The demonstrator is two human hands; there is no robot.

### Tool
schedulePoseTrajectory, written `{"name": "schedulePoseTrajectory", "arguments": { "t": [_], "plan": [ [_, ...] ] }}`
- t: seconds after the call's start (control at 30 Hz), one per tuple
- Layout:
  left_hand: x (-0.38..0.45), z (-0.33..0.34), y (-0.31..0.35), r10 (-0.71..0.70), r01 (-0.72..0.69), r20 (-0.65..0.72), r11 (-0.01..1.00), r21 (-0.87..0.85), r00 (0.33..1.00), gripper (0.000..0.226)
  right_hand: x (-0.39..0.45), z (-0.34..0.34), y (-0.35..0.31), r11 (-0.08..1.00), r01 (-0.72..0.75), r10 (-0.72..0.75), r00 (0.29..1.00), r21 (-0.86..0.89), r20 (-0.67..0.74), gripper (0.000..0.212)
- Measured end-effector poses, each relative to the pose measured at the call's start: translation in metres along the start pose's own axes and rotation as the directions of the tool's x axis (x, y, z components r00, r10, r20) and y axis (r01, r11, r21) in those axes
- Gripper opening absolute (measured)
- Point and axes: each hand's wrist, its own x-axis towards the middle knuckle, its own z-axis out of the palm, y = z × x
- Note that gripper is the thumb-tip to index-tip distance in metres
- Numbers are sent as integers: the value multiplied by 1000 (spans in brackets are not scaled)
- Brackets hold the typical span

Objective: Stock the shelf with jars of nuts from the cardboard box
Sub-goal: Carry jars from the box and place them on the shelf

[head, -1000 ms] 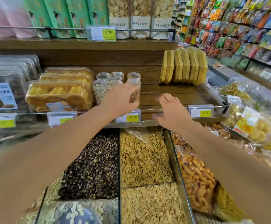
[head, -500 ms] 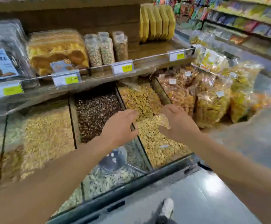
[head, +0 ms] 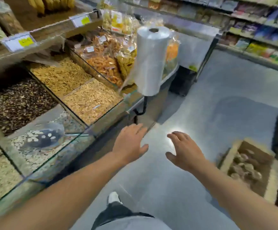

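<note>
Below and to the right of the right hand [head: 185,151], an open cardboard box [head: 251,166] sat on the grey floor, blurred rounded jar tops [head: 243,165] showing inside; both hands hung over bare floor, apart from each other, fingers spread and relaxed, holding nothing; the left hand [head: 130,142] hovered just beside the glass-fronted bins of loose seeds [head: 90,100]; up and left of it ran the wooden shelf [head: 55,29] with yellow price tags; judging by the box, several jars remained to be stocked, and the next jar was not yet picked up
</note>
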Motion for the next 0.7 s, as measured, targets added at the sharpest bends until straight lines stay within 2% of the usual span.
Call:
{"name": "schedulePoseTrajectory", "arguments": {
  "t": [0.13, 0.33, 0.53, 0.7],
  "plan": [
    [18, 31, 114, 155, -154, 56, 988, -12, 986, 65, -92, 2, 101, 970, -238, 238, 971, 50, 5, 69],
    [39, 71, 275, 338, -332, 91, 940, -80, 937, 66, -215, -10, 222, 853, -507, 516, 855, 121, -56, 68],
    [78, 96, 401, 497, -488, 128, 868, -96, 858, 68, -293, -16, 312, 714, -669, 695, 712, 205, -101, 62],
    [130, 118, 477, 595, -581, 129, 804, -131, 794, 65, -308, -14, 382, 627, -735, 771, 632, 260, -74, 69]
  ]
}}
